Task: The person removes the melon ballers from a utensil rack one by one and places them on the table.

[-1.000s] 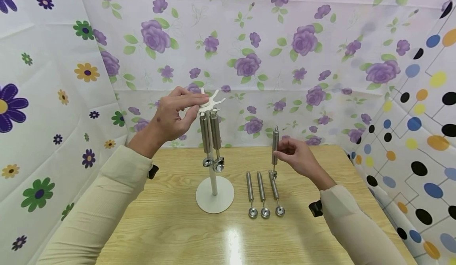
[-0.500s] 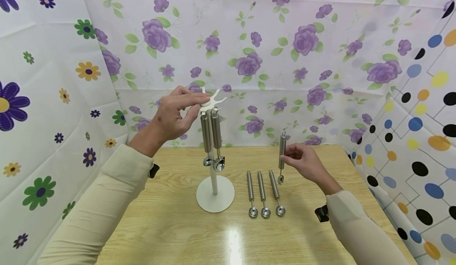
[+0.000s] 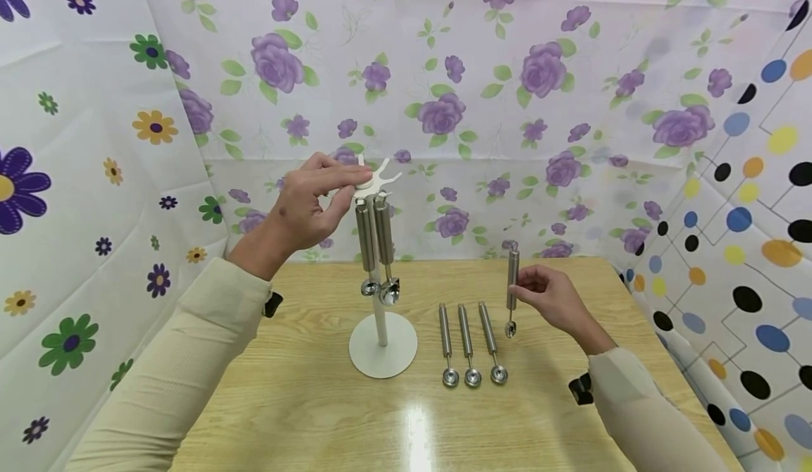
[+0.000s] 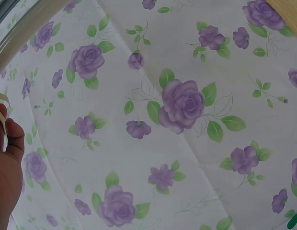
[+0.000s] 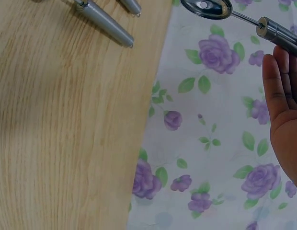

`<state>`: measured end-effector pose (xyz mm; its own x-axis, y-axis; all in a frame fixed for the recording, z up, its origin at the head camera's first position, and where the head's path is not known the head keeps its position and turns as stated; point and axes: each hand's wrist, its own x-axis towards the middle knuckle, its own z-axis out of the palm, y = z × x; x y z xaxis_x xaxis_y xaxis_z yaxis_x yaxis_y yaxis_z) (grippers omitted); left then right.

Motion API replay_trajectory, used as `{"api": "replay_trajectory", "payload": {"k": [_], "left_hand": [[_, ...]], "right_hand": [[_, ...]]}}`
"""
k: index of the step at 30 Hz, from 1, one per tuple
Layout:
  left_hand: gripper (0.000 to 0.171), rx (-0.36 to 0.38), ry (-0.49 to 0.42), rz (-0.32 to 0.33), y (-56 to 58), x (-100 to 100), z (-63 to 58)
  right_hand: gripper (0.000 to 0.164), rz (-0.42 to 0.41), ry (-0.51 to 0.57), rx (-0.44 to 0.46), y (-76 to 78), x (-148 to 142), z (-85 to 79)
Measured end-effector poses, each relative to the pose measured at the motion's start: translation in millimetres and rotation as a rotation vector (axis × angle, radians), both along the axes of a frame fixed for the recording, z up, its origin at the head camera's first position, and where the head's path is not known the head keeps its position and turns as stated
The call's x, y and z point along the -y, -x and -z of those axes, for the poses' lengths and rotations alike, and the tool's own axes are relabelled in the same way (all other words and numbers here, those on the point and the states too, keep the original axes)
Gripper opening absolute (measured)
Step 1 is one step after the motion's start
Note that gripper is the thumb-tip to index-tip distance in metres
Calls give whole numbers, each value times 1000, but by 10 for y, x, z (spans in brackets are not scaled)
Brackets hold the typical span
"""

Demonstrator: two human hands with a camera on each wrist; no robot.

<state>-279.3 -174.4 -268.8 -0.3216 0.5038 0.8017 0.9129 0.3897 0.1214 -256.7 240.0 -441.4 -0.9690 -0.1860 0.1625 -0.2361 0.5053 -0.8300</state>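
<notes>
My left hand [image 3: 311, 201] grips the top of a white utensil stand [image 3: 383, 359], fingers over its hub and thumb lower down. In the left wrist view, the thumb lies beside a white hook [image 4: 1, 103]. Two steel-handled scoops hang from the hooks; the nearer is a small scoop [image 3: 366, 239], beside a wider one [image 3: 384, 236]. My right hand [image 3: 552, 299] pinches a melon baller [image 3: 512, 282] by its handle, held upright with the bowl down. Its bowl [image 5: 218, 9] shows a hole in the right wrist view. Both wrists have black straps.
Three similar steel melon ballers lie side by side on the wooden table [image 3: 285, 401], handles away from me; the rightmost baller [image 3: 488, 331] is nearest my right hand. A floral cloth [image 3: 444, 56] hangs behind the table, with patterned cloths on both sides.
My right hand has moved right and slightly down with the melon baller, away from the row on the table. The left hand stays on the stand.
</notes>
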Motion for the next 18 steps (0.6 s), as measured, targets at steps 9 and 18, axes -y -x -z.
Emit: {"api": "replay_trajectory", "payload": {"k": [9, 18], "left_hand": [[29, -3, -12, 8, 2, -8, 4], [29, -4, -13, 5, -10, -2, 2]], "right_hand": [[26, 22, -3, 20, -1, -79, 150], [30, 45, 2, 59, -29, -158, 302]]}}
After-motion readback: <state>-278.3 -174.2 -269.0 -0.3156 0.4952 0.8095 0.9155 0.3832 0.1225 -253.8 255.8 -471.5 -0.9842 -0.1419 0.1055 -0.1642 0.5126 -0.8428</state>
